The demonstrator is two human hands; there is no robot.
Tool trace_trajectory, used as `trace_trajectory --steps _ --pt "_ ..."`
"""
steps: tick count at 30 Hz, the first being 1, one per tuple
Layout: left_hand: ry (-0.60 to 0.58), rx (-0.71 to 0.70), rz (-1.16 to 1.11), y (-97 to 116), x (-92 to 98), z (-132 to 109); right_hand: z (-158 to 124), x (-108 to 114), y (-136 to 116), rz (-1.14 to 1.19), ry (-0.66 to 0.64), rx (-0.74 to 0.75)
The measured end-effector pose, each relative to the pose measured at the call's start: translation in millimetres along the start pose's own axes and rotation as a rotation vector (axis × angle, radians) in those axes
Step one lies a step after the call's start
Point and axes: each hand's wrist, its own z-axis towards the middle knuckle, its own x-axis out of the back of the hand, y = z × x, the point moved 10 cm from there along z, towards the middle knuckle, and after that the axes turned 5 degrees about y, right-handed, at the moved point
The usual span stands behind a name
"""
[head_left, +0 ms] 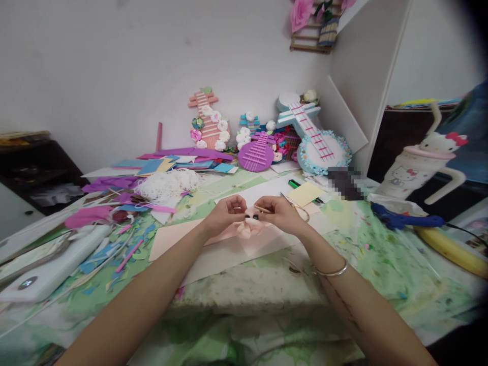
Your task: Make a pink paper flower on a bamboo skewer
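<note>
My left hand [227,212] and my right hand [281,214] meet near the middle of the table, both with closed fingers. Between them is a pale peach paper flower [249,230] with curled petals, pinched by my left fingertips. A thin brown stick [261,209] lies in my right fingers, its tip close to the flower's upper part. Two small dark spots show where the thumbs meet the flower; I cannot tell whether they are nails or part of it. Beneath my hands are peach paper sheets [173,239]. Scissors [303,209] with gold-coloured handles lie beside my right hand.
Paper-decorated lutes, including a purple one [256,154] and a light-blue one [325,151], lean along the wall. White shredded paper [170,184] and coloured scraps lie left, near a phone [36,254]. Right are a blue glue gun [404,217], a banana [453,251] and a tumbler [407,175].
</note>
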Motion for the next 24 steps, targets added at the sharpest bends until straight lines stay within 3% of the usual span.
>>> trace_trajectory --steps 7,16,24 --pt "-0.01 -0.013 0.019 4.6 -1.2 -0.3 0.5 5.8 -8.8 -0.097 0.037 0.04" --pt "-0.022 0.081 0.023 -11.3 -2.2 -0.1 -0.6 1.1 -10.4 -0.332 0.045 0.108" --pt "0.04 0.009 0.105 -5.9 5.8 1.8 -8.8 0.7 -30.1 -0.599 0.039 0.252"
